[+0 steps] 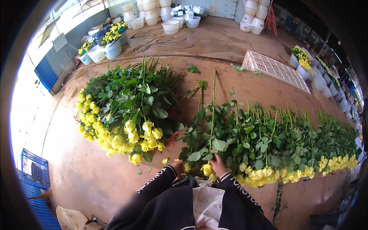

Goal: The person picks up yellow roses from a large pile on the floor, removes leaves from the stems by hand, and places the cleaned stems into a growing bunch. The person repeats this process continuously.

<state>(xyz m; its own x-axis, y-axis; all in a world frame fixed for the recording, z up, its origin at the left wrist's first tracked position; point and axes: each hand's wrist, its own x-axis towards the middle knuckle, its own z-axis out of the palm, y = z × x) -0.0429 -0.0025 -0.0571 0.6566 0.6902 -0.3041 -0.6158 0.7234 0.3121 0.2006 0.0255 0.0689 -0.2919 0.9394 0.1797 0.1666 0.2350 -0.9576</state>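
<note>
Long-stemmed yellow roses lie on the brown floor in a big leafy pile [129,106] to the left and in a long row [264,143] to the right, their blooms towards me. My right hand [218,165] is closed round the upper stem of a yellow rose [207,169], just under its leaves; the long bare stem points away from me. My left hand [178,166] is beside another yellow bloom [187,167], low in front of my body; its fingers are partly hidden, and whether it grips that bloom cannot be told. Loose yellow petals [165,161] lie left of it.
A white plastic crate [276,70] lies beyond the row. Cut stems and loose leaves [193,69] lie between pile and row. White tubs [170,27], some with yellow roses, and a coiled hose [161,41] are farther off. A blue basket [34,169] stands at the left.
</note>
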